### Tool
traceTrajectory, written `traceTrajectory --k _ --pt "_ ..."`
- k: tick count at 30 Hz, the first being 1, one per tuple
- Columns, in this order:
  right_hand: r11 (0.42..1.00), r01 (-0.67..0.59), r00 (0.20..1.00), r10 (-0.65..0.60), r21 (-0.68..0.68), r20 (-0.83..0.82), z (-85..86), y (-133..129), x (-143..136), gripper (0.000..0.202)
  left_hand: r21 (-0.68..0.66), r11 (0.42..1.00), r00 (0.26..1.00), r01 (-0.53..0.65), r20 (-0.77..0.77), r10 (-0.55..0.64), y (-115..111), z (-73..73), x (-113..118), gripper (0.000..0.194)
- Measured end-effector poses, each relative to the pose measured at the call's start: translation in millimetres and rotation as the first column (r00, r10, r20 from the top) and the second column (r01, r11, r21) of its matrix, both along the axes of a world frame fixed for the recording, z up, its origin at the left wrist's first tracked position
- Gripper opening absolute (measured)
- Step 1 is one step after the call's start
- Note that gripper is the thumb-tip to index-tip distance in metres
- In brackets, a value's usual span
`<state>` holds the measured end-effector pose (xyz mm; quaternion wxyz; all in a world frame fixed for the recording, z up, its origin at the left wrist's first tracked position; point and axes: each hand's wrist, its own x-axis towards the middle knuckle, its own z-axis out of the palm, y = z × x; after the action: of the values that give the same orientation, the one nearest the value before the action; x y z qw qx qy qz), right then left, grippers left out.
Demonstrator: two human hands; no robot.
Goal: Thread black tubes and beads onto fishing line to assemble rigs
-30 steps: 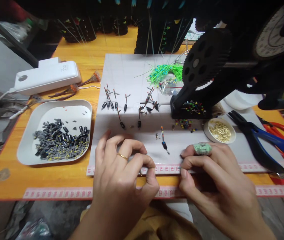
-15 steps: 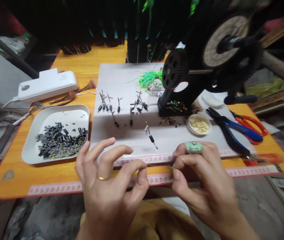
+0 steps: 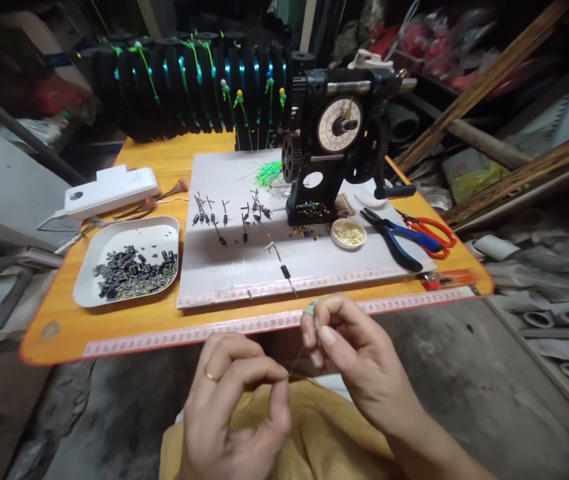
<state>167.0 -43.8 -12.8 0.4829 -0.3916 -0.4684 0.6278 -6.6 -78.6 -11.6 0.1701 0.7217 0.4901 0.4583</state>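
Just off the table's front edge, my left hand (image 3: 244, 400) pinches a thin line (image 3: 297, 360) between thumb and forefinger. Higher up and to the right, my right hand (image 3: 351, 360) grips the same line between thumb and fingers, with green tape round one finger. The line runs slantwise between both pinches; anything smaller at the fingertips cannot be made out. Beyond the hands, a small black float piece (image 3: 285, 272) with thin attachments lies on the white board (image 3: 214, 267). Several similar black pieces (image 3: 223, 241) rest farther back on it.
A white tray (image 3: 84, 280) of small dark parts stands at left. At right are a dish (image 3: 348, 247) of gold bits, blue-handled pliers (image 3: 399, 240) and red-handled scissors (image 3: 439, 243). A black winding machine (image 3: 337, 143) with spools stands behind. Measuring tapes (image 3: 164, 333) line the front edges.
Both hands have drawn back from above the board's edge toward my lap, the right now higher than the left. The line between them has gone from level to slanted. My view has tilted up.
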Motion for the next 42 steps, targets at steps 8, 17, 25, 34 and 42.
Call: traceTrajectory --k 8,17,25,34,42 --pt "0.961 -0.233 0.895 0.151 -0.151 -0.419 7.5 -4 -12 0.026 -0.347 0.926 0.932 0.149 0.362 -0.014 20 12.8 -4 0.018" --pt "0.964 -0.222 0.935 0.167 -0.147 -0.313 8.9 -6 -11 0.028 -0.394 0.621 0.428 0.677 0.898 0.103 53 27.2 25 0.025" --pt "0.962 -0.208 0.915 0.128 -0.177 -0.383 7.2 -2 -12 0.025 -0.321 0.768 0.286 0.555 0.94 0.186 75 26.4 34 0.019" --pt "0.956 -0.22 0.911 0.129 -0.196 -0.392 4.9 2 -7 0.021 -0.378 0.64 0.384 0.669 0.913 0.138 47 10.4 24 0.031" --pt "0.968 -0.209 0.96 0.176 -0.14 -0.216 7.8 -6 -12 0.024 -0.298 0.744 0.418 0.598 0.908 0.028 48 19.9 24 0.014"
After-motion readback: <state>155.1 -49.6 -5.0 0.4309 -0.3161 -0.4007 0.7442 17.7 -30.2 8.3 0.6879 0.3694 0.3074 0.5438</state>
